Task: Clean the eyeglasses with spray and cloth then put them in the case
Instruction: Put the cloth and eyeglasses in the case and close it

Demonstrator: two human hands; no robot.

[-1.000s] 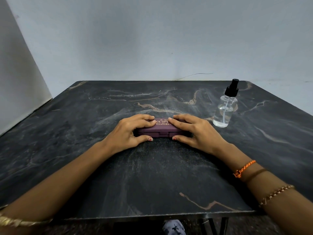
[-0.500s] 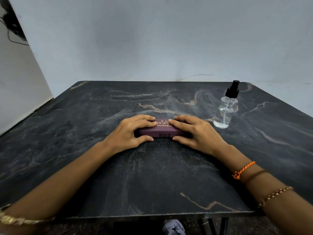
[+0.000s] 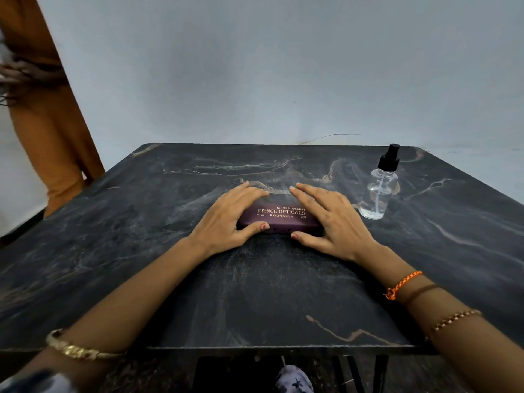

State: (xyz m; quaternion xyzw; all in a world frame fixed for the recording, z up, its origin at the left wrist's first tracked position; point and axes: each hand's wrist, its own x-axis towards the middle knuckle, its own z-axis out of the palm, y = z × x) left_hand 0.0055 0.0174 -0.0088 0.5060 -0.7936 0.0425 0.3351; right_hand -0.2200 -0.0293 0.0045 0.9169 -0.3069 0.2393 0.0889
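A closed maroon eyeglass case [image 3: 280,216] with gold lettering lies in the middle of the dark marble table [image 3: 255,293]. My left hand [image 3: 226,219] holds its left end, fingers over the top and far edge, thumb against the front. My right hand [image 3: 331,219] holds the right end the same way, its fingers lying fairly straight across the lid. A clear spray bottle [image 3: 378,194] with a black pump stands upright to the right of the case, apart from my hand. No eyeglasses or cloth are in view.
A person in orange clothing [image 3: 48,123] stands by the table's far left corner. A pale wall runs behind the table. The table's front edge is close to me, with dark floor and legs below it.
My fingers have stretched farther over the case's far edge, uncovering its lettering. The view has tilted up, and a person in orange has come into sight at the left.
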